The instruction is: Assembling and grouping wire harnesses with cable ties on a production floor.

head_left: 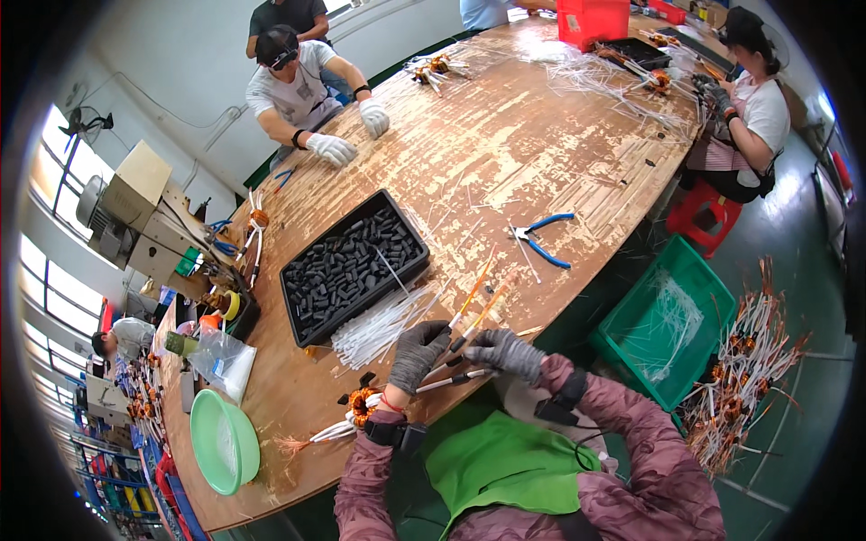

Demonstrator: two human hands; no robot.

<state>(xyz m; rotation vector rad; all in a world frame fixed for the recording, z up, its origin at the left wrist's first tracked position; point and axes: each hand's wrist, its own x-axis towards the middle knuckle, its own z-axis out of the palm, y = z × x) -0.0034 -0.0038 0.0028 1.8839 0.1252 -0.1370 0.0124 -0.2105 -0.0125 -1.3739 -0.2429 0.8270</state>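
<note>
While the grey-gloved left hand (419,356) and grey-gloved right hand (508,354) pinch white-sleeved copper leads (439,385) at lower centre, I judge them light, springy; I'd grip the sleeving, sparing fragile bare ends (508,282).

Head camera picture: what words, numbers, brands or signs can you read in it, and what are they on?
None can be read.
White T-shirt across the table: a grey print, too small and blurred.
Clear plastic bag: a small blue mark, too small.
White cable by the hands: no writing I can make out.
</note>
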